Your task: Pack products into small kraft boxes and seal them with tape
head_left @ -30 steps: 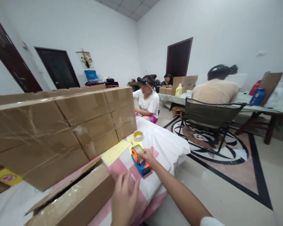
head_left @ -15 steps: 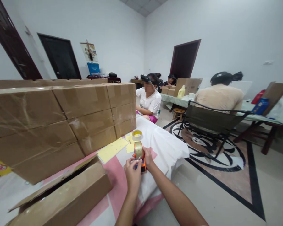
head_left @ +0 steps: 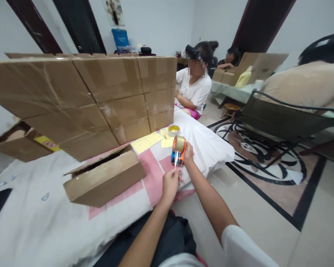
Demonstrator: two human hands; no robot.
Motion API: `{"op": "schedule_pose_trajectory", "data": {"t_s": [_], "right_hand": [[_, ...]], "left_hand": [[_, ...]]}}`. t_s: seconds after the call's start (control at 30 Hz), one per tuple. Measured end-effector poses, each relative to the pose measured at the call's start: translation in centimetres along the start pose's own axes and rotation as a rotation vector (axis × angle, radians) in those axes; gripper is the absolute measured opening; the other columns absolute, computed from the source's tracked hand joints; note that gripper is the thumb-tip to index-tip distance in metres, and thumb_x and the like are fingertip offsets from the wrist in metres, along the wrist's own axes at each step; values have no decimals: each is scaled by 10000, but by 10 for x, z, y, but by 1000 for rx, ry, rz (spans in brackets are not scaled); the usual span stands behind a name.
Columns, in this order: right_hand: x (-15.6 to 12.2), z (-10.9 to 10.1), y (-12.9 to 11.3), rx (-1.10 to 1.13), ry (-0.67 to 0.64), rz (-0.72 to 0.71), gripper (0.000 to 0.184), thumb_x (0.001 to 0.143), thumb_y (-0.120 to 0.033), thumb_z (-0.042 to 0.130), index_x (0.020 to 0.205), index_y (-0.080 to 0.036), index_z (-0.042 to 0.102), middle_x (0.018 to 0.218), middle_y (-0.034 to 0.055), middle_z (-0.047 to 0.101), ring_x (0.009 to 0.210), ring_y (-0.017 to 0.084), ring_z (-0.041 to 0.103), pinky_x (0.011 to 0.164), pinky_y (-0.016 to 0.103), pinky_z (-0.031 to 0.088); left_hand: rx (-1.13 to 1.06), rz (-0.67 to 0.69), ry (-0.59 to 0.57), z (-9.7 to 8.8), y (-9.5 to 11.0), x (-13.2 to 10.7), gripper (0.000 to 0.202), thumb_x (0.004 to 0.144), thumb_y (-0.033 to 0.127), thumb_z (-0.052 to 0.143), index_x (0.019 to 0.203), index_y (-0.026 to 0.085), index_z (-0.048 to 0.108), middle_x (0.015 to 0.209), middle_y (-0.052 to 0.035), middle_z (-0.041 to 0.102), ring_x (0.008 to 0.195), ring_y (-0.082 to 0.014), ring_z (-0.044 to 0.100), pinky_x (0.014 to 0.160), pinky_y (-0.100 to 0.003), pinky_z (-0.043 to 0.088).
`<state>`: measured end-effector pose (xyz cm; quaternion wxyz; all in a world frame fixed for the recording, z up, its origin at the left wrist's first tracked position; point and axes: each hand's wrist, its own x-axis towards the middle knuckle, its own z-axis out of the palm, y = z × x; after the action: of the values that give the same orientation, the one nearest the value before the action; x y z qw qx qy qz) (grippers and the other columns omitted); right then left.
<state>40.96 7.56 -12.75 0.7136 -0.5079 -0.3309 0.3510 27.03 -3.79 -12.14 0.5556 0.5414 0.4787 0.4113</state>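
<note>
My right hand (head_left: 188, 153) is closed round an orange and blue tape dispenser (head_left: 183, 152) loaded with a roll of clear brownish tape (head_left: 179, 143). Below it, my left hand (head_left: 170, 182) pinches the loose end of the tape, and a short shiny strip (head_left: 176, 160) stretches between the fingers and the dispenser. To the left of my hands, a long cardboard box (head_left: 105, 178) lies on the cloth-covered table, its top flaps partly raised. Just behind the dispenser lies a second tape roll (head_left: 174, 129) with a yellow core.
Stacked cardboard boxes (head_left: 117, 81) form a wall along the table's far side. Yellow paper sheets (head_left: 147, 143) lie before them. Another open box (head_left: 23, 142) stands at the left. A person in a white shirt (head_left: 195, 85) sits beyond the table; a folding chair (head_left: 292, 111) is at the right.
My left hand has drawn back from the dispenser, pulling out a strip of tape. The view has tilted down, showing more of the table and the whole long box.
</note>
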Motion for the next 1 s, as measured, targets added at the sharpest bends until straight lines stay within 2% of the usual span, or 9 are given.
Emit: {"op": "schedule_pose_trajectory", "data": {"t_s": [0.17,0.3,0.4,0.47,0.53,0.73,0.87,1.0], "right_hand": [[-4,5,-6,106,67,29,447,836,-633,437,771,-211,570,671,12,660,692,200,692,684,317,599],[-10,3,-10,120,59,18,506,832,-679,462,810,-193,602,683,24,685,697,207,707,683,319,600],[-14,1,-13,95,-13,8,503,797,-667,591,835,-168,647,707,44,714,671,211,698,650,319,590],[-17,1,-15,73,-60,-3,463,731,-593,727,875,-156,670,738,40,728,664,200,687,644,308,581],[-19,2,-17,61,-86,-14,440,689,-518,791,913,-156,679,768,30,733,673,188,681,651,295,574],[-18,5,-16,61,-140,9,316,743,-482,678,865,-191,671,720,43,719,646,211,673,593,322,570],[-15,4,-13,70,-133,1,315,779,-497,596,889,-209,660,749,42,728,690,223,690,642,350,595],[-16,1,-17,58,-162,-1,358,747,-489,689,926,-179,681,737,45,739,663,220,696,651,348,598]], "left_hand": [[-66,-19,-78,-5,1,-3,387,864,481,581,876,124,730,560,-22,643,471,-115,524,501,-227,388],[-146,-43,-126,-6,7,2,544,803,534,647,1130,101,671,539,-3,640,438,-116,528,473,-222,391],[-185,-51,-139,-6,13,2,607,768,573,674,1150,102,644,528,0,635,431,-119,529,457,-219,378],[-194,-50,-147,-7,15,0,611,767,568,677,1162,104,635,529,-2,640,432,-118,527,464,-220,386],[-194,-50,-150,-8,16,-2,610,776,556,666,1174,96,625,531,-6,647,435,-116,522,473,-222,393],[-176,-67,-156,-13,13,-2,643,761,580,669,1160,77,633,529,-21,651,426,-113,505,473,-228,378],[-166,-70,-167,-14,14,-3,595,799,548,645,1191,100,636,545,-13,661,437,-114,513,486,-231,391],[-123,-63,-183,-16,23,-8,500,847,451,610,1217,116,641,548,-4,667,455,-116,528,510,-231,417]]}}
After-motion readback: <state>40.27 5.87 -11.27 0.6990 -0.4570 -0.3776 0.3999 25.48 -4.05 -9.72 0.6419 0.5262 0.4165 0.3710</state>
